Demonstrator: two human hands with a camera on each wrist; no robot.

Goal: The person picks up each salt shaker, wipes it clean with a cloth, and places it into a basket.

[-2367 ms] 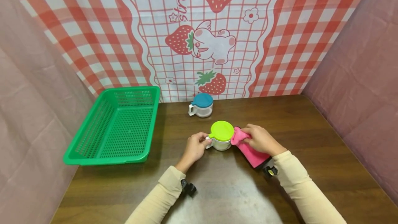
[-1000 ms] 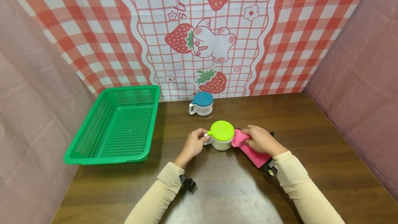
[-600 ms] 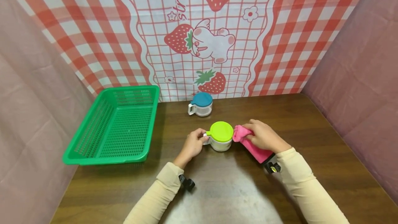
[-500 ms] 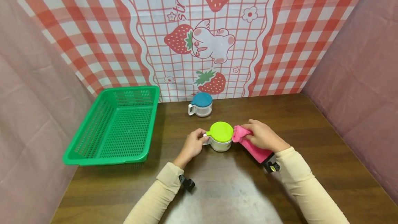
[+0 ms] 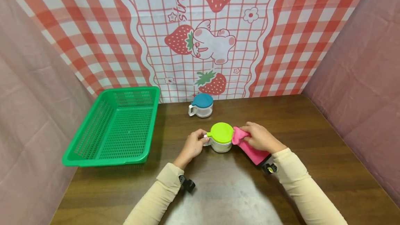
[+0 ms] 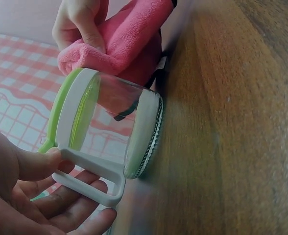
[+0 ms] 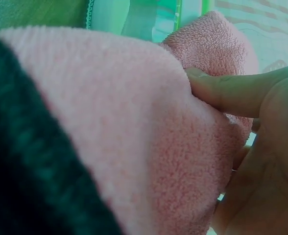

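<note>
A clear seasoning jar [image 5: 221, 147] with a lime-green lid [image 5: 222, 132] and a white handle [image 6: 92, 176] stands upright on the table, some white content low inside. My left hand [image 5: 192, 147] pinches that handle between thumb and fingers. In my right hand [image 5: 260, 137] is a pink cloth [image 5: 254, 152] with dark edging, bunched between thumb and fingers. The bunched end of the cloth presses at the right side of the lid's rim; the rest hangs down toward the table. The right wrist view shows the thumb [image 7: 232, 93] sunk into the fabric.
Behind the green-lidded jar stands a similar jar [image 5: 203, 109] with a blue lid and white handle. A green plastic basket [image 5: 148, 148] sits at the table's left. A checked strawberry-print cloth [image 5: 175, 65] hangs along the back, with pinkish curtains at both sides.
My right hand and the cloth have shifted a little along the jar's right side, away and then back left against the rim. The left hand keeps hold of the handle.
</note>
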